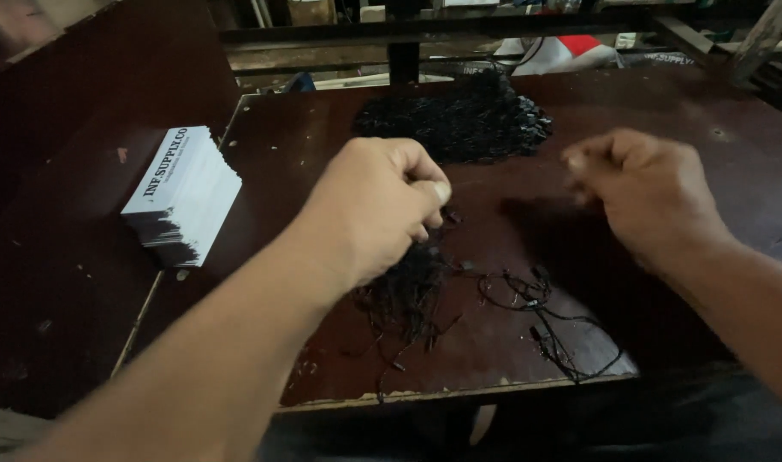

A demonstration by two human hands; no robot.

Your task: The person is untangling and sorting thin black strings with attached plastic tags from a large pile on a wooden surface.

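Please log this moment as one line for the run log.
left hand: pinching black strings | right hand: closed, raised, blurred | big string pile behind | card stack at left

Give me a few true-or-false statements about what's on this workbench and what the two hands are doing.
1. The left hand pinches a bundle of black strings. True.
2. A stack of white cards lies right of both hands. False: it lies to the left of them.
3. A big pile of black strings sits at the far side of the brown table. True.
4. The right hand rests flat on the stack of cards. False: it is raised, loosely closed, far from them.
5. Loose black strings lie near the table's front edge. True.
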